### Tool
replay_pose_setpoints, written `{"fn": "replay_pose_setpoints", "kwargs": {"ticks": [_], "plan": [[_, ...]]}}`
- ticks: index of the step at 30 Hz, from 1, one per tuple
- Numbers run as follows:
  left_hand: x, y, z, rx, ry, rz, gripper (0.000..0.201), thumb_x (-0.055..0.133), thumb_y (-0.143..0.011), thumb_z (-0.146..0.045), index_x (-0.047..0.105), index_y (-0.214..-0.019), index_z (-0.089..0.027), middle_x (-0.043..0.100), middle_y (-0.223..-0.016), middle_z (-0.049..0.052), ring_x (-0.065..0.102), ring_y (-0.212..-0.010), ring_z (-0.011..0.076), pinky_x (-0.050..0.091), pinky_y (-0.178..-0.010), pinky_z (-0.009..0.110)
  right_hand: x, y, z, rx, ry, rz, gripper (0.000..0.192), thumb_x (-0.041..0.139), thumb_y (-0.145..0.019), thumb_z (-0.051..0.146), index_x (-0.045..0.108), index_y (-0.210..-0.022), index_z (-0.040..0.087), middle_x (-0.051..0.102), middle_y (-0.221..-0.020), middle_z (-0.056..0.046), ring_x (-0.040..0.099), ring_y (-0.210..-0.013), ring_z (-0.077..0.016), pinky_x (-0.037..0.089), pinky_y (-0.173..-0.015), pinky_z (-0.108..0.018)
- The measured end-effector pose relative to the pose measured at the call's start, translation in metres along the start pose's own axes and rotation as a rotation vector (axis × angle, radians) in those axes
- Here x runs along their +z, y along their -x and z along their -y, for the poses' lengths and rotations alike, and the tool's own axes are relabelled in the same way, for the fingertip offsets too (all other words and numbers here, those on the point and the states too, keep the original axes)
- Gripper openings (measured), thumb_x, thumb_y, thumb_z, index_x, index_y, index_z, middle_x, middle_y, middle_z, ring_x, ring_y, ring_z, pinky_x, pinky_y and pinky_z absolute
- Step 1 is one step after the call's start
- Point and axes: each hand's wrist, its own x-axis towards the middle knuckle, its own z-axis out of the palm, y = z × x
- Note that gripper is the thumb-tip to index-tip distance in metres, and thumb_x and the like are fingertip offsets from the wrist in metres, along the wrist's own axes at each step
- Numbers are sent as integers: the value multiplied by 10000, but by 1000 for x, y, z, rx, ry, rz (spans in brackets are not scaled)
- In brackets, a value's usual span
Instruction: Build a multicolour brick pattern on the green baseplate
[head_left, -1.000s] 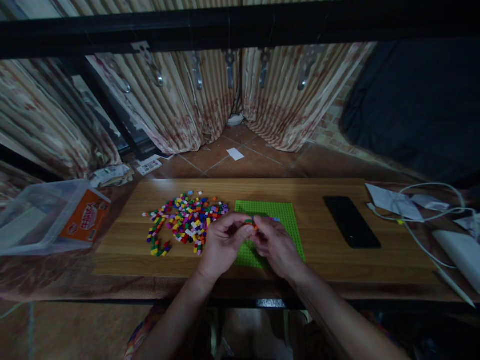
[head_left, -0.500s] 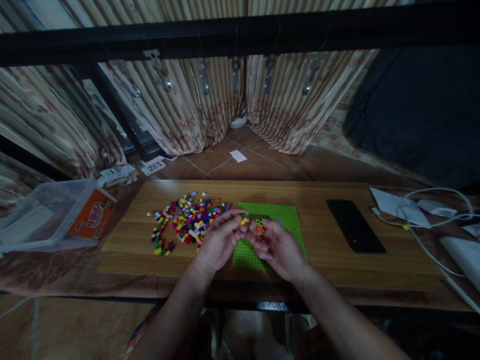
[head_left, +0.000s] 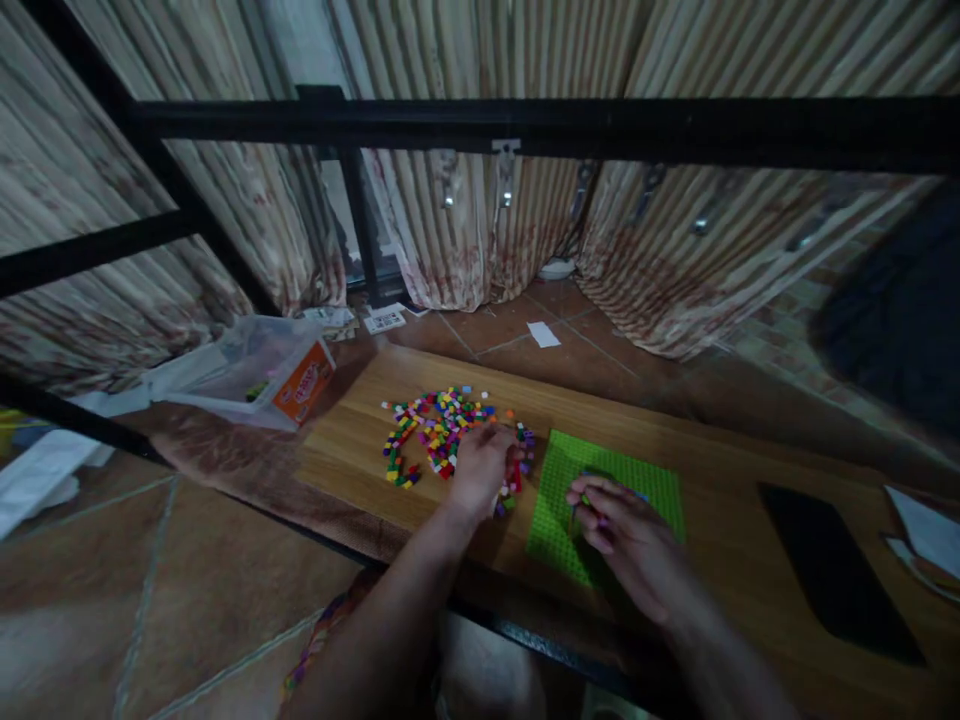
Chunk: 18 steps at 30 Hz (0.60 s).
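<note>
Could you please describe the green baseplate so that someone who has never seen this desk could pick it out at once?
Start at the long wooden tabletop. To the right of the heap of small coloured bricks, under the right hand, lies the green baseplate. It is the only flat, square, bright green sheet there, unlike the loose bricks on one side and the black phone on the other.

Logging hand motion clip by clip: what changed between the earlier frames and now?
The left hand left the right and reached out to the pile of small bricks. The right hand sank onto the green baseplate, small pieces in its grip. The view swung left. Pile, baseplate and phone stayed put.
</note>
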Motion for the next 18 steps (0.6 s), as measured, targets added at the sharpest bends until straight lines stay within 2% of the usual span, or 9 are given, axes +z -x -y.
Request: {"fn": "replay_pose_setpoints", "kwargs": {"ticks": [2, 5, 7, 10, 12, 15, 18], "plan": [[-7, -5, 0, 13, -31, -54, 61, 539, -695, -173, 566, -642, -156, 562, -558, -16, 518, -501, 92, 359, -480, 190, 9, -8, 0, -10, 15, -33, 220, 799, -641, 316, 722, -796, 180, 642, -786, -25, 473, -604, -64, 351, -475, -156], [-19, -15, 0, 34, -51, -153, 63, 546, -708, -200, 594, -697, -161, 607, -665, 1, 581, -633, 124, 406, -564, 212, 36, -28, -3, -39, 19, -15, 215, 803, -617, 325, 720, -764, 192, 654, -778, -21, 537, -665, -92, 423, -562, -192], [-27, -22, 1, 58, -111, -217, 100, 552, -731, -235, 618, -742, -161, 638, -736, 23, 593, -710, 147, 432, -636, 240, 57, -44, -9, -63, 47, 12, 216, 793, -601, 331, 714, -752, 198, 667, -783, -25, 569, -697, -116, 440, -587, -218], [-35, -30, 4, 75, -212, -276, 166, 529, -780, -282, 638, -803, -159, 676, -834, 65, 608, -795, 184, 452, -714, 282, 81, -68, -22, -122, 160, -36, 233, 757, -581, 345, 697, -757, 204, 668, -753, -14, 586, -683, -139, 441, -579, -240], [-38, -34, 5, 78, -262, -286, 196, 509, -805, -297, 643, -841, -159, 692, -890, 86, 623, -838, 200, 462, -757, 301, 88, -81, -31, -139, 314, -55, 255, 715, -603, 355, 692, -807, 205, 667, -718, -8, 584, -641, -150, 437, -561, -254], [-40, -35, 3, 73, -351, -271, 238, 493, -829, -308, 653, -907, -151, 701, -959, 117, 639, -891, 220, 469, -811, 321, 90, -95, -39, -197, 555, -3, 277, 656, -656, 386, 692, -859, 201, 688, -727, -20, 603, -643, -175, 450, -580, -280], [-39, -34, -2, 57, -439, -254, 291, 480, -847, -318, 659, -972, -126, 689, -1040, 158, 635, -970, 243, 463, -863, 337, 89, -102, -41, -258, 676, 52, 287, 629, -684, 413, 699, -860, 198, 710, -773, -41, 625, -691, -195, 472, -633, -304]]}}
